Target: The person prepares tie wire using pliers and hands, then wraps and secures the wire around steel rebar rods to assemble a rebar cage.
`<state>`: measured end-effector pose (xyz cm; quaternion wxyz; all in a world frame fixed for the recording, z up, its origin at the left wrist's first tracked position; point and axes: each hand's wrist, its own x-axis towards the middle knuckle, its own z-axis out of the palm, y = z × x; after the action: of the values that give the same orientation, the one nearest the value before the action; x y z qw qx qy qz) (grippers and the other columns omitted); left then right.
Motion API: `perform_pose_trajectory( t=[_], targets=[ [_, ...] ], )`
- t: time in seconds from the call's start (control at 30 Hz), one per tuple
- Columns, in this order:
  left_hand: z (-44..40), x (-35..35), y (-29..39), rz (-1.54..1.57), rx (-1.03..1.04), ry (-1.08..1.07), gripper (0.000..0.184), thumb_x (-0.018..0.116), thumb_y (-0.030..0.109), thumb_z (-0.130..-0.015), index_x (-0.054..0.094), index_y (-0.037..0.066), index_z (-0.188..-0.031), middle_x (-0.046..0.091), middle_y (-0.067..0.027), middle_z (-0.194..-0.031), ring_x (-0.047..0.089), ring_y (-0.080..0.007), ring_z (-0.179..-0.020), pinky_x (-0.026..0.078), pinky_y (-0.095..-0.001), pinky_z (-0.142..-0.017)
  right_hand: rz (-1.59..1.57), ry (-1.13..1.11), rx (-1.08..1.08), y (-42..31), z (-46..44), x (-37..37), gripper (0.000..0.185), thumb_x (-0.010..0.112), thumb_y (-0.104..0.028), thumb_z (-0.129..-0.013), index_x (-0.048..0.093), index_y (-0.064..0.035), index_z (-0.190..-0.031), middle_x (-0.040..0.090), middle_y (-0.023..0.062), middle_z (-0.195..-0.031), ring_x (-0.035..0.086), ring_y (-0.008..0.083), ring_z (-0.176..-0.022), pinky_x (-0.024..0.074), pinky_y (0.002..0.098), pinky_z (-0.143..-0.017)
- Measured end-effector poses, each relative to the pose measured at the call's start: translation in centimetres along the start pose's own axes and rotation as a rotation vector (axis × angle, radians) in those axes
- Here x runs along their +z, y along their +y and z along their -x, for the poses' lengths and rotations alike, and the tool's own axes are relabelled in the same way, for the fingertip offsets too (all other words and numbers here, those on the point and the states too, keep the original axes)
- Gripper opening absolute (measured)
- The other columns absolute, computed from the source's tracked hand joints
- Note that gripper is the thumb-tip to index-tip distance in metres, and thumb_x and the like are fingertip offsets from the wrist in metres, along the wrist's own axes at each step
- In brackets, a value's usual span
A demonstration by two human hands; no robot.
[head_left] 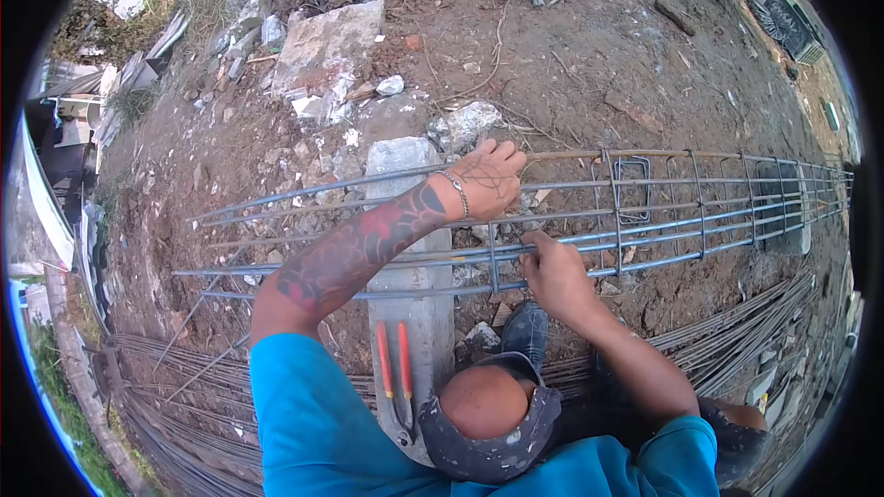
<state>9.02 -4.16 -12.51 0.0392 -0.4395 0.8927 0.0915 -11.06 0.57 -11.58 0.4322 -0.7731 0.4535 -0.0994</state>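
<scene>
A long rebar cage [658,232] of steel bars and square stirrups lies crosswise in front of me. My left hand [488,179] is curled over the far bars, at the top of a rebar stirrup [494,262]. Part of that stirrup is hidden beneath the hand. My right hand [557,276] is closed at the near bars, just right of the same stirrup, its fingertips partly hidden by the steel. Red-handled pincers [396,368] lie on a concrete block [410,308] under the bars, close to my bent knee [486,400].
A loose square stirrup [632,189] shows among the bars at right. A second support block [787,212] stands under the cage's far right end. Bundles of loose rebar [737,322] lie on the near ground. Broken concrete [331,41] and rubble cover the soil beyond.
</scene>
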Motion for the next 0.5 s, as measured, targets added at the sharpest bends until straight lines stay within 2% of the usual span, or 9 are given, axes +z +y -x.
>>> perform_pose_trajectory(
  t=[0.07,0.13,0.17,0.23,0.3,0.33,0.37,0.43,0.5],
  targets=[
    [0.2,0.6,-0.4,0.037,0.028,0.061,0.011,0.060,0.014,-0.071,0.069,0.007,-0.073,0.052,-0.0075,-0.095,0.045,-0.0228,-0.095,0.037,-0.0350,-0.083,-0.018,-0.036,-0.017,-0.2,-0.9,0.3,0.017,0.056,-0.007,-0.082,0.059,0.0064,-0.092,0.060,0.0287,-0.073,0.060,0.0449,-0.077,0.0478,0.0483,-0.069],
    [0.2,0.0,-0.6,0.078,0.033,0.113,0.010,0.060,0.013,-0.071,0.067,0.006,-0.071,0.056,-0.0097,-0.087,0.054,-0.0254,-0.088,0.043,-0.0369,-0.077,-0.030,-0.067,-0.043,-0.3,-2.0,0.6,0.017,0.056,-0.008,-0.082,0.060,0.0066,-0.090,0.059,0.0301,-0.074,0.058,0.0467,-0.079,0.0470,0.0502,-0.072],
    [0.3,-0.3,-0.6,0.075,0.027,0.114,0.010,0.060,0.013,-0.071,0.067,0.006,-0.071,0.056,-0.0097,-0.087,0.054,-0.0254,-0.088,0.043,-0.0369,-0.077,-0.030,-0.100,-0.050,-0.3,-2.5,0.8,0.018,0.057,-0.010,-0.082,0.061,0.0067,-0.088,0.059,0.0306,-0.073,0.059,0.0469,-0.079,0.0471,0.0499,-0.072],
    [0.7,-1.9,0.1,0.135,-0.153,-0.073,0.010,0.060,0.012,-0.071,0.065,0.004,-0.072,0.057,-0.0128,-0.079,0.060,-0.0307,-0.080,0.048,-0.0399,-0.070,-0.031,-0.136,-0.061,-0.9,-3.1,1.0,0.020,0.058,-0.012,-0.082,0.062,0.0068,-0.086,0.059,0.0310,-0.073,0.059,0.0471,-0.078,0.0472,0.0496,-0.073],
    [1.2,-2.1,0.1,0.180,-0.148,-0.062,0.011,0.059,0.012,-0.072,0.064,0.002,-0.072,0.057,-0.0143,-0.078,0.061,-0.0329,-0.078,0.049,-0.0411,-0.068,-0.099,-0.162,0.071,-1.8,-3.5,1.2,0.023,0.061,-0.016,-0.082,0.064,0.0071,-0.081,0.058,0.0314,-0.072,0.059,0.0463,-0.078,0.0474,0.0485,-0.073],
    [1.5,-2.2,0.1,0.230,-0.138,-0.052,0.012,0.059,0.012,-0.072,0.063,0.001,-0.072,0.057,-0.0158,-0.077,0.062,-0.0352,-0.076,0.050,-0.0423,-0.066,-0.100,-0.162,0.068,-1.9,-3.6,1.2,0.023,0.061,-0.016,-0.082,0.064,0.0071,-0.081,0.058,0.0314,-0.072,0.059,0.0463,-0.078,0.0474,0.0485,-0.073],
    [1.8,-2.0,0.2,0.230,-0.139,-0.052,0.012,0.059,0.012,-0.072,0.063,0.001,-0.072,0.057,-0.0158,-0.077,0.062,-0.0352,-0.076,0.050,-0.0423,-0.066,-0.114,-0.149,0.079,-1.9,-3.6,1.3,0.024,0.062,-0.017,-0.081,0.064,0.0071,-0.080,0.058,0.0315,-0.072,0.059,0.0459,-0.078,0.0474,0.0481,-0.072],
    [2.3,-1.7,0.8,0.206,-0.114,0.117,0.010,0.058,0.011,-0.072,0.062,0.002,-0.070,0.056,-0.0125,-0.080,0.060,-0.0310,-0.079,0.048,-0.0404,-0.070,-0.127,-0.138,0.092,-1.8,-3.6,1.5,0.026,0.063,-0.018,-0.081,0.064,0.0072,-0.078,0.058,0.0316,-0.071,0.060,0.0455,-0.077,0.0475,0.0477,-0.072],
    [2.8,-1.5,1.6,0.171,-0.073,0.191,0.009,0.058,0.012,-0.072,0.062,0.004,-0.069,0.055,-0.0106,-0.081,0.059,-0.0282,-0.082,0.047,-0.0387,-0.072,-0.113,-0.099,0.086,-1.3,-3.9,2.3,0.027,0.063,-0.019,-0.080,0.065,0.0068,-0.076,0.058,0.0313,-0.072,0.060,0.0447,-0.077,0.0476,0.0471,-0.072]
  ],
)
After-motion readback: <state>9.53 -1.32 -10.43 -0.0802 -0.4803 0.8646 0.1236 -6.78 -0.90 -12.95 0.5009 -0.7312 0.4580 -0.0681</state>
